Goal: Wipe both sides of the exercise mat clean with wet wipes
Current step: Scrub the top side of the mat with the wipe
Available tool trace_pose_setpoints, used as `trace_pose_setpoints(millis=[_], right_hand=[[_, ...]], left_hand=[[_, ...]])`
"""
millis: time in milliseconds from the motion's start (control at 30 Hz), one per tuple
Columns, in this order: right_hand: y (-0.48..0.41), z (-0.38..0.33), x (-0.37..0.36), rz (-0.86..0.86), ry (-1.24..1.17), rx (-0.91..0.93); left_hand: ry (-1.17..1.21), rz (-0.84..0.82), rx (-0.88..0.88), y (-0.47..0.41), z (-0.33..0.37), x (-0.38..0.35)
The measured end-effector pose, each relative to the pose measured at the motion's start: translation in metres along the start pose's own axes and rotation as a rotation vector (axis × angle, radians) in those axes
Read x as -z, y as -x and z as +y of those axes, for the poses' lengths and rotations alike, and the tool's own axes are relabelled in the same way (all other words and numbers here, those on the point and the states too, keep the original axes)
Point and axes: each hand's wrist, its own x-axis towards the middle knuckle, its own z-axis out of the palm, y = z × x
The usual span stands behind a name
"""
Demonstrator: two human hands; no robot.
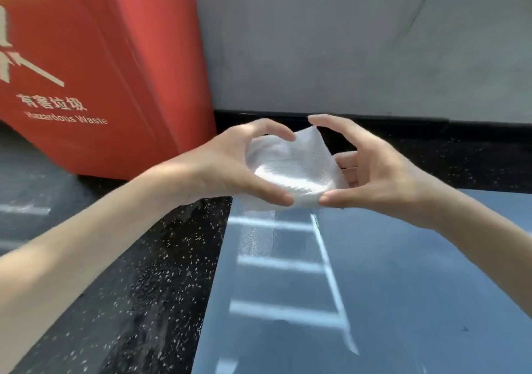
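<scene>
Both the left hand (230,166) and right hand (371,169) pinched the wet wipe (290,169) above the mat (403,287); folding it flat and square would probably serve best.

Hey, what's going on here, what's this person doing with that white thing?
A person holds a white wipe in the air between both hands. The left hand and the right hand each pinch an edge, apparently unfolding or refolding it. Below lies a blue mat on a black speckled floor. No wiping is under way at this moment. A red bin marked Hazardous Waste stands to the left.
</scene>
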Motion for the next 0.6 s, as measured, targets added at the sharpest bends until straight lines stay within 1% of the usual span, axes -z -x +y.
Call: trace_pose_setpoints(millis=[100, 167, 233, 300, 400, 433, 533, 600], right_hand=[[0.002, -0.007, -0.013, 0.087, 0.18, -0.006], [0.003, -0.01, -0.018, 0.193, 0.36, -0.036], [0.006, -0.01, -0.021, 0.277, 0.406, -0.074], [0.012, -0.008, -0.024, 0.319, 0.357, -0.089], [0.017, -0.01, -0.022, 0.329, 0.27, -0.108], [0.018, -0.01, -0.02, 0.31, 0.22, -0.121], [0.022, -0.007, -0.017, 0.256, -0.03, -0.144], [0.025, -0.003, -0.018, 0.244, -0.1, -0.123]], left_hand=[[-0.192, -0.013, 0.02, 0.004, 0.004, -0.001], [-0.314, 0.04, 0.033, 0.006, 0.005, -0.002], [-0.357, 0.116, 0.011, 0.005, 0.002, -0.003], [-0.323, 0.161, -0.01, 0.004, -0.001, -0.006], [-0.299, 0.157, -0.029, 0.002, -0.004, -0.009], [-0.231, 0.149, -0.028, 0.003, -0.003, -0.011], [0.121, 0.115, 0.051, 0.011, 0.005, -0.02], [0.158, 0.084, 0.055, 0.015, 0.003, -0.028]])
